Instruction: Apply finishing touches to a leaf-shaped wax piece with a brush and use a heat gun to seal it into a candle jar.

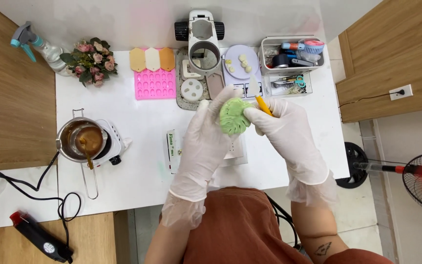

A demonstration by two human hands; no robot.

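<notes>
1. White bench (137,161) carries tools; near its far edge, gloved left hand (206,132) cradles a green leaf-shaped piece (234,116).
2. Right hand (282,128) grips a yellow-handled knife (257,95); a slip could gouge the piece or glove.

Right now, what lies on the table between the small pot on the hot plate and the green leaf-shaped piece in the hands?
In the head view, only bare white table separates the pot from the green piece, apart from a small white box under the left hand.

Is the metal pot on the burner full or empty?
Partly full: brown liquid shows inside the pot, with a spoon resting in it.
</notes>
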